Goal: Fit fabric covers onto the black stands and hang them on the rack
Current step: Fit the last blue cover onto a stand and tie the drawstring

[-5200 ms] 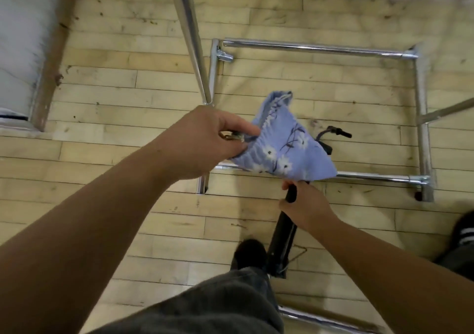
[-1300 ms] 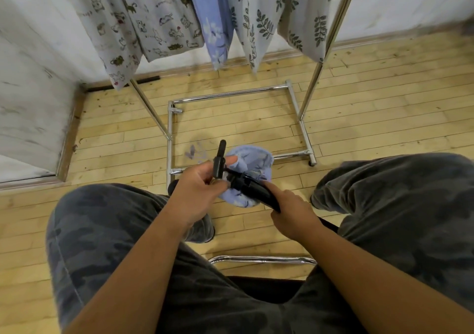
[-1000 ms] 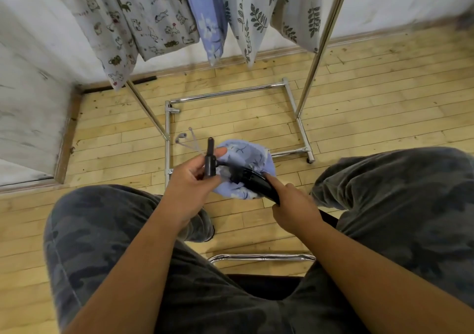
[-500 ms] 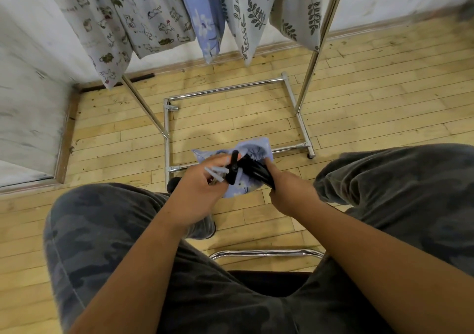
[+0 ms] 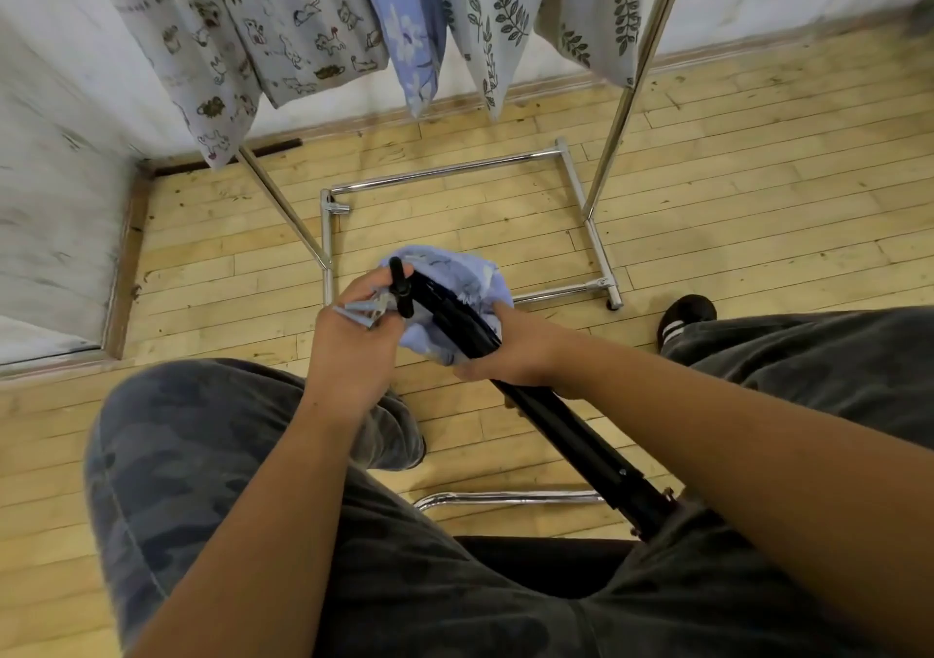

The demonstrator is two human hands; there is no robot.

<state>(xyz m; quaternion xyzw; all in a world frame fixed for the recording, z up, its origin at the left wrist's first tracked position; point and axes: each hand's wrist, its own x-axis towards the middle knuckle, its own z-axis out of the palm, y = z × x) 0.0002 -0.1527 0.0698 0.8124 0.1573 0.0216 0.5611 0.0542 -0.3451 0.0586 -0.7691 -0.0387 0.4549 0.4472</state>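
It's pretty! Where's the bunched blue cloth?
In the head view's centre, the blue fabric cover bunches round the black stand, between left hand and right hand.

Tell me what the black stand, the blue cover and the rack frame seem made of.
The black stand: matte black, rigid, probably plastic or painted metal; dull sheen only. The blue cover: soft printed cloth; it bunches and folds. The rack frame: chromed or polished metal tube; bright mirror-like highlights.

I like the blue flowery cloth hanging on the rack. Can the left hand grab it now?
Probably not yet: the left hand grips the black stand, and the hanging blue cloth is well beyond it.
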